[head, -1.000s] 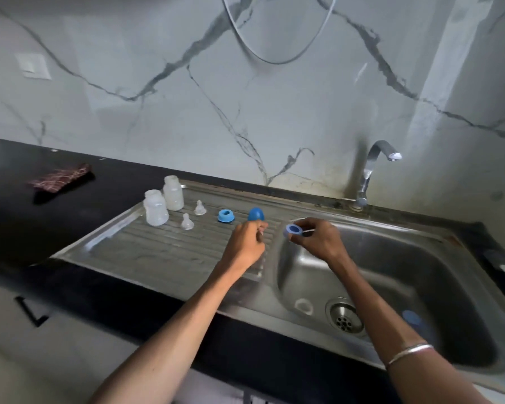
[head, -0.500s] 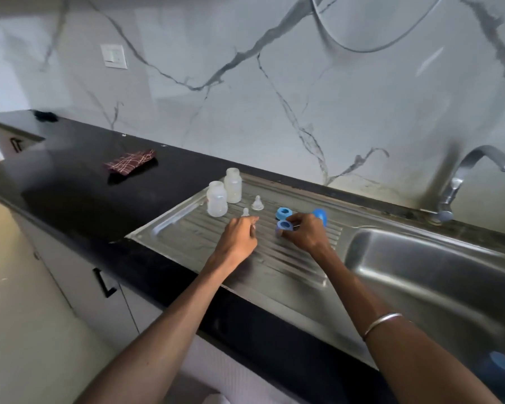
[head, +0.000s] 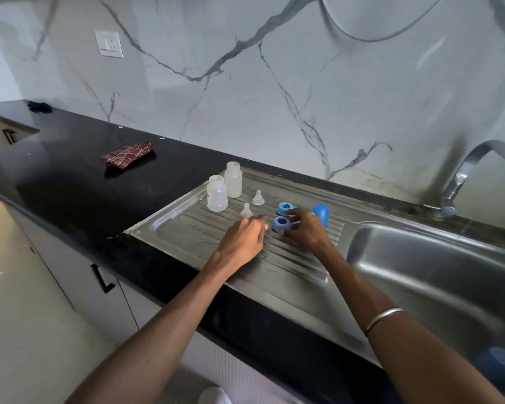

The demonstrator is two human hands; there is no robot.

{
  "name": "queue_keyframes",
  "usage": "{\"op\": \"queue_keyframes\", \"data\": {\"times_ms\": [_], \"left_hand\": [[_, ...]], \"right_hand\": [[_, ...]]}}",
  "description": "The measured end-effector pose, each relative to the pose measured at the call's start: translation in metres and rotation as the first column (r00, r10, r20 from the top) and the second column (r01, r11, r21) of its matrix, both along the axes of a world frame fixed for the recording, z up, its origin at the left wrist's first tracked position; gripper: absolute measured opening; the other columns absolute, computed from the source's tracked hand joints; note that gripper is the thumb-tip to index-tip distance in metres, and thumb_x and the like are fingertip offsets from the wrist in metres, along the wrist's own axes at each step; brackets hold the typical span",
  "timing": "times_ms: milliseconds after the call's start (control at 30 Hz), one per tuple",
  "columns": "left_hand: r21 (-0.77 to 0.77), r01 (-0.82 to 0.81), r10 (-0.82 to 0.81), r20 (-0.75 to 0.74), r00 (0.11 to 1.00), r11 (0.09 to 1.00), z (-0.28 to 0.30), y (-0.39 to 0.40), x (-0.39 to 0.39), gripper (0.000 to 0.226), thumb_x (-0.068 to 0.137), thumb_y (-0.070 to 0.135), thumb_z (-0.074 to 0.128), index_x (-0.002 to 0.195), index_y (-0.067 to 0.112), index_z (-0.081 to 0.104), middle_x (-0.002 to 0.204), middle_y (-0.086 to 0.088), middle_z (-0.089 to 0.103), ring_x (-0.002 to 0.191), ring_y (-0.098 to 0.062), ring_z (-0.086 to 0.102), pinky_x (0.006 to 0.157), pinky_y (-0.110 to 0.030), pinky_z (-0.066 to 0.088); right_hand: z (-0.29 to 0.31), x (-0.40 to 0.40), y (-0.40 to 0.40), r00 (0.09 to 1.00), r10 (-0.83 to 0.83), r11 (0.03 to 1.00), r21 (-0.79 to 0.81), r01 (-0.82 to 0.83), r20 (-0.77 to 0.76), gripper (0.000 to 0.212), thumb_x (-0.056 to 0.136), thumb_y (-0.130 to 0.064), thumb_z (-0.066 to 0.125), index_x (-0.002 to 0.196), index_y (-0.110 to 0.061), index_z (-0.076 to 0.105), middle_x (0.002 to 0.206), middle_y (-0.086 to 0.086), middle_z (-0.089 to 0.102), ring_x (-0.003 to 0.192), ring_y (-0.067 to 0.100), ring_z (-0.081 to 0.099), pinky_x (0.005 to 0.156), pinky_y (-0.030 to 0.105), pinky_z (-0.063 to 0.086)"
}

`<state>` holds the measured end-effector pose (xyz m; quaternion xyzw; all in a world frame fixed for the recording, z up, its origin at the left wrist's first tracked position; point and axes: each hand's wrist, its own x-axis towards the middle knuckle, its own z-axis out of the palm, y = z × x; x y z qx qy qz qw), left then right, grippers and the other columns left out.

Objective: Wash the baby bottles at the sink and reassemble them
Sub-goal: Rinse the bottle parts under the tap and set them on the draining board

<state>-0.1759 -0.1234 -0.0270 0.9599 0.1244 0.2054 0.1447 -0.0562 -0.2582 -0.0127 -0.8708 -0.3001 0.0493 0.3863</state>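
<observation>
A folded dark red patterned cloth (head: 127,154) lay on the black countertop (head: 70,182), well apart from the steel drainboard (head: 187,231), and a white wall switch (head: 109,43) sat on the marble wall above. The curved tap (head: 464,176) stood behind the sink basin (head: 438,275), where a blurred blue object (head: 496,364) lay near the bottom right. On the drainboard two clear, capless bottles (head: 217,197) stood upright and touching at the far left end, with two clear nipples (head: 258,198) just beside them, both standing point up. A light blue collar ring (head: 283,208) rested nearer the wall, and a blue domed cap (head: 320,213) stood partly hidden behind the right hand (head: 305,231). That hand pinched a second blue ring (head: 281,223) at the drainboard surface, fingers curled round its side. The left hand (head: 244,240) hovered with loosely bent fingers, its tips just beside the nearer nipple; contact could not be made out.
</observation>
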Motion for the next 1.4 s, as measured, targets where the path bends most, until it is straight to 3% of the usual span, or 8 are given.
{"op": "queue_keyframes", "data": {"times_ms": [167,333,567,733,1000,1200,1300,1400], "left_hand": [[0.052,0.044,-0.046,0.042,0.998,0.998,0.006,-0.015,-0.002,0.044,0.105,0.025,0.042,0.144,0.005,0.049,0.148,-0.009,0.052,0.13,-0.026,0.055,0.101,-0.04,0.049],[0.1,0.125,-0.135,0.1,0.986,0.987,0.017,-0.057,0.014,0.042,0.104,0.025,0.045,0.139,0.005,0.053,0.143,-0.011,0.055,0.125,-0.028,0.057,0.093,-0.039,0.051],[0.059,0.374,-0.378,0.096,0.921,0.926,0.012,-0.17,0.081,0.039,0.104,0.027,0.042,0.133,0.006,0.056,0.138,-0.012,0.059,0.126,-0.028,0.056,0.097,-0.045,0.052],[-0.009,0.507,-0.507,-0.025,0.862,0.862,-0.003,-0.259,0.124,0.046,0.106,0.03,0.042,0.144,0.004,0.049,0.149,-0.013,0.05,0.139,-0.025,0.045,0.112,-0.037,0.04],[-0.054,0.579,-0.577,-0.191,0.794,0.814,-0.021,-0.338,0.165,0.049,0.105,0.038,0.04,0.145,0.01,0.047,0.147,-0.012,0.051,0.129,-0.033,0.054,0.102,-0.042,0.048],[-0.077,0.57,-0.564,-0.307,0.767,0.818,-0.033,-0.336,0.176,0.055,0.106,0.041,0.041,0.15,0.01,0.039,0.151,-0.014,0.045,0.134,-0.033,0.049,0.104,-0.042,0.046],[-0.094,0.514,-0.512,-0.348,0.786,0.853,-0.034,-0.324,0.183,0.053,0.105,0.043,0.042,0.144,0.008,0.046,0.141,-0.019,0.053,0.126,-0.037,0.053,0.097,-0.043,0.049],[-0.122,0.488,-0.498,-0.343,0.796,0.864,-0.034,-0.317,0.19,0.052,0.104,0.045,0.042,0.138,0.007,0.051,0.137,-0.019,0.057,0.124,-0.038,0.055,0.096,-0.044,0.049]], "right_hand": [[0.009,0.01,-0.045,0.992,-0.084,0.996,0.029,0.081,0.099,0.034,0.082,-0.007,0.072,0.117,-0.009,0.068,0.109,0.01,0.07,0.089,0.019,0.065,0.072,0.01,0.038],[0.02,0.027,-0.134,0.973,-0.168,0.985,-0.013,0.172,0.158,0.029,0.084,0.001,0.063,0.107,-0.014,0.073,0.097,0.004,0.072,0.077,0.015,0.066,0.059,-0.002,0.04],[-0.002,0.056,-0.271,0.925,-0.354,0.902,-0.212,0.377,0.138,0.027,0.082,-0.006,0.063,0.102,-0.02,0.075,0.103,0.002,0.074,0.1,0.022,0.068,0.094,0.035,0.052],[-0.022,0.062,-0.338,0.869,-0.488,0.781,-0.401,0.478,0.085,0.023,0.083,-0.015,0.063,0.102,-0.015,0.075,0.108,0.01,0.072,0.104,0.029,0.066,0.091,0.034,0.051],[-0.051,0.086,-0.385,0.881,-0.473,0.689,-0.627,0.364,-0.008,0.035,0.075,-0.024,0.078,0.109,-0.017,0.071,0.114,0.006,0.069,0.106,0.023,0.065,0.091,0.031,0.051],[-0.062,0.093,-0.389,0.914,-0.395,0.579,-0.797,0.17,-0.092,0.063,0.07,-0.045,0.084,0.12,-0.012,0.066,0.122,0.007,0.066,0.111,0.024,0.063,0.093,0.033,0.052],[-0.064,0.093,-0.387,0.901,-0.408,0.539,-0.836,0.108,-0.147,0.064,0.072,-0.048,0.081,0.121,-0.011,0.065,0.12,0.007,0.066,0.106,0.023,0.065,0.081,0.031,0.055],[-0.067,0.093,-0.387,0.889,-0.421,0.522,-0.849,0.075,-0.18,0.062,0.072,-0.046,0.082,0.12,-0.009,0.065,0.114,0.009,0.069,0.101,0.022,0.067,0.085,0.033,0.057]]}}
